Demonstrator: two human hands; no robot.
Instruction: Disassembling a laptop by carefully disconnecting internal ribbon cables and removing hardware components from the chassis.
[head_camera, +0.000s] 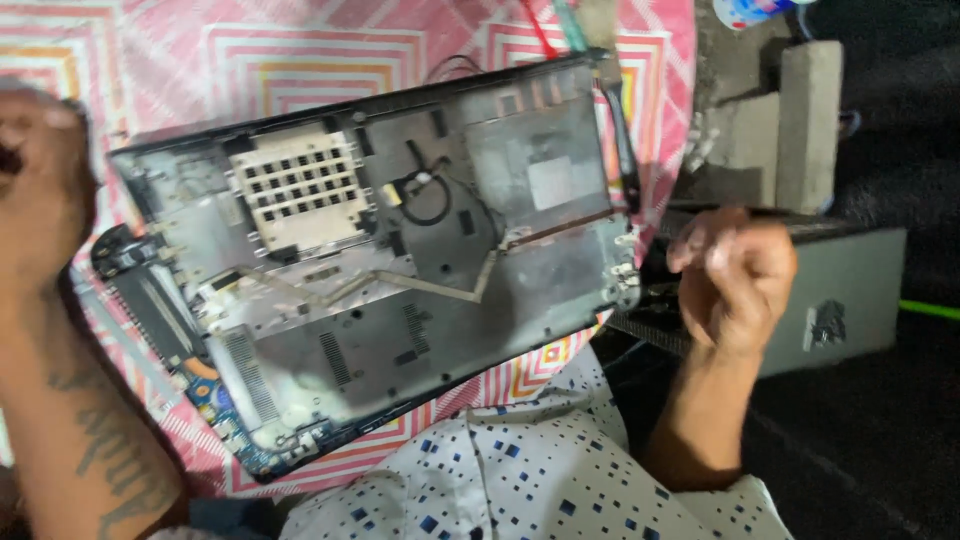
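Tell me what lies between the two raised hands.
In the head view, the opened dark laptop base cover, inner side up on pink patterned cloth, spans the stretch between the left hand and the right hand.

Both arms are seen bare, no sleeves being worn. A dark tattoo of script-like lines is borne along the left forearm. The left hand is blurred; no ring or watch can be made out on the right hand.

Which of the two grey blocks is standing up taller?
The right concrete block, standing upright at the top right corner. The left concrete block beside it is shorter and lower.
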